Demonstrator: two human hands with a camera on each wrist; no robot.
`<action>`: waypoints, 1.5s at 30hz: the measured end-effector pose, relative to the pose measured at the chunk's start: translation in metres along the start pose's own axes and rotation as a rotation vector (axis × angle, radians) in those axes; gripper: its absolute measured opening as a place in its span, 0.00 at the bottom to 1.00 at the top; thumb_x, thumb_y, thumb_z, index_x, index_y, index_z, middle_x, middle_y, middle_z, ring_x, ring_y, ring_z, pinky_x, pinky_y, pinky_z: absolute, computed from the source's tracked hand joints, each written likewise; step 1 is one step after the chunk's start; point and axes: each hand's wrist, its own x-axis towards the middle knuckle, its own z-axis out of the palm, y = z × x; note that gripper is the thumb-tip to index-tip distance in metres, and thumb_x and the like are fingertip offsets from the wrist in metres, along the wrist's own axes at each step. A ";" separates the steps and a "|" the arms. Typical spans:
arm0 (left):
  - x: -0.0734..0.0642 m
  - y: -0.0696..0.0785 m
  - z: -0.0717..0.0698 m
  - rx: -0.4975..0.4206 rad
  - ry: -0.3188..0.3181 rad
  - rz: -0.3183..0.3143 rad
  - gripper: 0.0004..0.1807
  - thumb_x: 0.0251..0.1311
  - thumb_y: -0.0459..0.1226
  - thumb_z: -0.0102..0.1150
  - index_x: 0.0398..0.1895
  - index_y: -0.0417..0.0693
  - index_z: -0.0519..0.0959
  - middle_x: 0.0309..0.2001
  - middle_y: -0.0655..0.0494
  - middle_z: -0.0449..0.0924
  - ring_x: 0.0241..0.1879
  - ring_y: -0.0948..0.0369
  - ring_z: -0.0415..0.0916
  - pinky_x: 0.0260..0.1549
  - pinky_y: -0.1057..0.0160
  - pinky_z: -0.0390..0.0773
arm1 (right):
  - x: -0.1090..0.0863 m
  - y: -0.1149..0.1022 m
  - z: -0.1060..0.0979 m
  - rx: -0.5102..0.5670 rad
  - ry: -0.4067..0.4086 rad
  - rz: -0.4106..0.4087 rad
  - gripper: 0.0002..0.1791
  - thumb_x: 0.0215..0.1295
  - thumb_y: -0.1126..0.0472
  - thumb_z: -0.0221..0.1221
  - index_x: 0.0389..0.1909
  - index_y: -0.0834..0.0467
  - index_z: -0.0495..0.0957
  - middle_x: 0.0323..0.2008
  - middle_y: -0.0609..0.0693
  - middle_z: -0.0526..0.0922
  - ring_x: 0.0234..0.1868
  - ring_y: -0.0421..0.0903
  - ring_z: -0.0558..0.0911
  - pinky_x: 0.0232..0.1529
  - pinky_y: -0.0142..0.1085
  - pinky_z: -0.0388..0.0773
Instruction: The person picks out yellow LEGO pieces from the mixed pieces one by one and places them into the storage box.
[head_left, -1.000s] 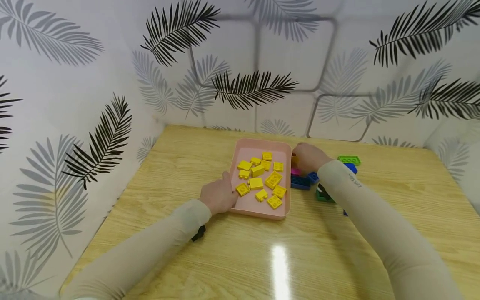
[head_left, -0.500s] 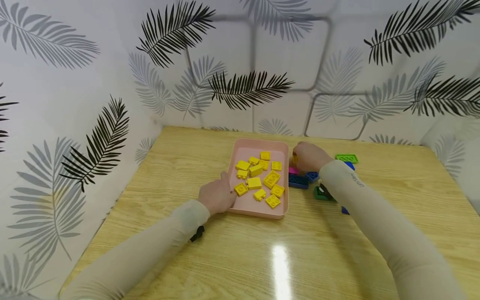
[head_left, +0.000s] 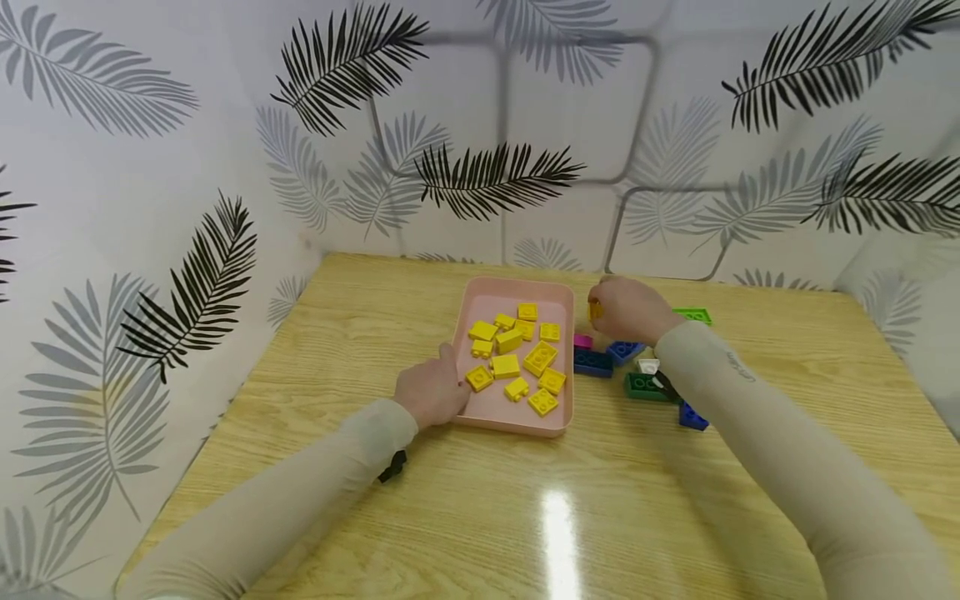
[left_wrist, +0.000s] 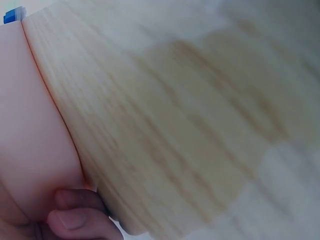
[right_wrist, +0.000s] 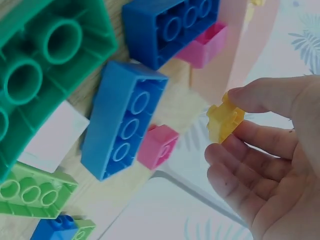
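My left hand [head_left: 431,390] grips the near left side of a shallow pink tray [head_left: 517,427], thumb along its rim. In the left wrist view, curled fingers [left_wrist: 75,218] lie against the tray wall [left_wrist: 37,115]. Several yellow bricks [head_left: 540,358] are scattered inside the tray. Just beyond the tray's right wall, my right hand [head_left: 630,310] pinches a small yellow brick [right_wrist: 223,119] between thumb and fingertips, held above the table.
Right of the tray lie a dark blue brick [head_left: 592,362], a blue brick [head_left: 624,351], a green brick [head_left: 643,386], pink bricks [right_wrist: 158,146], a white brick [head_left: 648,366], a light green brick [head_left: 693,315] and another blue brick [head_left: 693,417]. A patterned wall [head_left: 555,225] borders the wooden table.
My right hand, with the yellow brick, has shifted slightly right, away from the tray, uncovering more of the bricks beneath the arm. The left hand keeps its hold on the tray.
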 end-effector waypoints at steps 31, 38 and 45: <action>0.003 -0.001 0.001 -0.005 -0.008 -0.005 0.25 0.68 0.48 0.50 0.58 0.41 0.61 0.23 0.53 0.74 0.18 0.56 0.72 0.17 0.61 0.66 | -0.023 -0.121 0.003 0.039 -0.111 -0.248 0.20 0.62 0.57 0.68 0.55 0.55 0.83 0.54 0.50 0.83 0.52 0.48 0.82 0.59 0.44 0.78; 0.003 -0.002 0.000 0.018 0.005 0.012 0.23 0.68 0.49 0.50 0.55 0.41 0.61 0.22 0.53 0.74 0.17 0.57 0.71 0.17 0.61 0.66 | -0.025 -0.139 0.015 -0.046 -0.142 -0.354 0.20 0.61 0.55 0.70 0.56 0.48 0.84 0.55 0.46 0.84 0.58 0.46 0.80 0.64 0.43 0.74; 0.001 -0.004 0.000 0.028 0.025 0.042 0.23 0.69 0.50 0.50 0.53 0.42 0.62 0.21 0.54 0.73 0.17 0.57 0.71 0.16 0.61 0.66 | -0.024 -0.151 0.025 -0.075 -0.098 -0.456 0.13 0.64 0.53 0.66 0.49 0.50 0.86 0.48 0.46 0.87 0.49 0.44 0.82 0.61 0.41 0.76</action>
